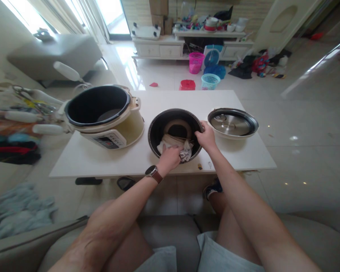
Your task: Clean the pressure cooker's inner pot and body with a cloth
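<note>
A dark inner pot [152, 133] rests on the white table, its mouth tipped toward me. My right hand [206, 136] grips the pot's right rim, thumb over the edge. Inside the pot, my left hand [171, 156] is closed on a pale cloth [174, 141] with a dark pattern at one end, pressed to the near inner wall; its fingertips are partly hidden. To the left stands the cream pressure cooker body [134, 126] with a control panel, open at the top. The lid [232, 124] lies at the right, its metal inner side up.
The white table [124, 160] carries the cooker parts and two small stickers near its front edge. Left of the cooker is a rack with white-tipped arms [49, 129]. Beyond the table are a red stool [187, 84], a blue basket [210, 81] and a pink basket [196, 63].
</note>
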### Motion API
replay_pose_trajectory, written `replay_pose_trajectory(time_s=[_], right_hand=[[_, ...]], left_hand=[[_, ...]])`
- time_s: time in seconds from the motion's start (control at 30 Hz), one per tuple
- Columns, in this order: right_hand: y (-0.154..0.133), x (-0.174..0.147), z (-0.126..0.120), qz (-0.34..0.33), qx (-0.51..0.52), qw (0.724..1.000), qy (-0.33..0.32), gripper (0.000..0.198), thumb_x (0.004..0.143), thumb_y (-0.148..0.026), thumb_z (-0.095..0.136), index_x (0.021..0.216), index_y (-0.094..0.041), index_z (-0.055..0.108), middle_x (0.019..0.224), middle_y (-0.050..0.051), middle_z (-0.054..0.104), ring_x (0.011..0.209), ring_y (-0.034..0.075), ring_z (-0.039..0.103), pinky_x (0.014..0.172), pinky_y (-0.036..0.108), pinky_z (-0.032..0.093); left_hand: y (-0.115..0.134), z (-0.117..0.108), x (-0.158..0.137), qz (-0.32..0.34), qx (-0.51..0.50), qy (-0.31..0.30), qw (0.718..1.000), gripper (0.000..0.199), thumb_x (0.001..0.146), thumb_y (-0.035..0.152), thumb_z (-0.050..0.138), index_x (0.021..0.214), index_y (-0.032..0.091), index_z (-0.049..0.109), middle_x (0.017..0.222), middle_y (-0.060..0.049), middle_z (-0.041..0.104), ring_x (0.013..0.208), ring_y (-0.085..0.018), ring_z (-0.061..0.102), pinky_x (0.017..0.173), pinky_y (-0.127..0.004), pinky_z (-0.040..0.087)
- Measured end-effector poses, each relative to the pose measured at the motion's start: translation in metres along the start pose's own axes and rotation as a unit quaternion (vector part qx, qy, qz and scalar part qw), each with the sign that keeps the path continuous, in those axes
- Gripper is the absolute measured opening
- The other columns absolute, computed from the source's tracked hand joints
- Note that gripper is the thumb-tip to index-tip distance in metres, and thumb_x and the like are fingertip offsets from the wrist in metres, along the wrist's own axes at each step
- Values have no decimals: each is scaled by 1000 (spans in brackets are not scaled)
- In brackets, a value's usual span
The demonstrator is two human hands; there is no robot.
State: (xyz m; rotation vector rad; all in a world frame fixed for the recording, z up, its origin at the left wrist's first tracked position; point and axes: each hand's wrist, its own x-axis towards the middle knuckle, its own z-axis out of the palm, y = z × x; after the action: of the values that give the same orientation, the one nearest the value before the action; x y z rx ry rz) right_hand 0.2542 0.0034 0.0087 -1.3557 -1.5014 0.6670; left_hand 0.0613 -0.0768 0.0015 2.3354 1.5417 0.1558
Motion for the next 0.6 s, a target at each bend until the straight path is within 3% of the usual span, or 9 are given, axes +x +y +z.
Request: replay_pose_trajectory(time_s=[0.2, 0.33, 0.4, 0.5, 0.57, 0.6], right_hand=[[3, -12, 6, -10, 22, 1000, -13, 68, 60, -14, 51, 124, -19, 74, 128, 5, 79, 128, 29, 67, 122, 48, 48], [2, -13, 8, -12, 34, 999, -27, 72, 59, -13, 49, 125, -20, 76, 131, 3, 79, 131, 29, 67, 124, 51, 47], [2, -14, 9, -17, 35, 999, -33, 73, 59, -12, 49, 126, -21, 77, 132, 3, 79, 133, 30, 67, 125, 52, 46], [5, -14, 11, -23, 39, 998, -32, 74, 60, -10, 49, 129, -21, 76, 136, 3, 77, 136, 30, 65, 127, 52, 45], [8, -15, 13, -26, 42, 999, -23, 76, 60, -9, 49, 131, -21, 75, 139, 2, 75, 137, 30, 65, 127, 51, 44], [9, -15, 14, -27, 43, 999, -19, 77, 60, -8, 50, 132, -21, 75, 140, 2, 75, 137, 29, 65, 127, 51, 44]], left_hand=[[3, 5, 1, -19, -36, 1, 999, 53, 91, 6, 45, 138, 22, 65, 136, -16, 72, 123, -35, 69, 122, -64, 36], [0, 8, 8, -65, -124, 80, 987, 58, 87, 2, 45, 137, 22, 65, 139, -13, 71, 130, -31, 65, 119, -52, 43], [-5, 4, 15, -101, -208, 159, 960, 56, 86, 0, 43, 133, 21, 67, 132, -11, 74, 125, -27, 68, 111, -42, 50], [-14, -7, 26, -150, -324, 320, 878, 45, 90, 5, 42, 124, 19, 69, 118, -9, 78, 113, -24, 71, 101, -35, 55], [-16, -12, 29, -152, -338, 417, 830, 41, 93, 8, 44, 123, 18, 69, 117, -9, 77, 113, -24, 70, 104, -35, 54], [-16, -13, 29, -140, -324, 442, 825, 42, 93, 8, 44, 124, 18, 70, 121, -10, 76, 118, -24, 69, 107, -36, 53]])
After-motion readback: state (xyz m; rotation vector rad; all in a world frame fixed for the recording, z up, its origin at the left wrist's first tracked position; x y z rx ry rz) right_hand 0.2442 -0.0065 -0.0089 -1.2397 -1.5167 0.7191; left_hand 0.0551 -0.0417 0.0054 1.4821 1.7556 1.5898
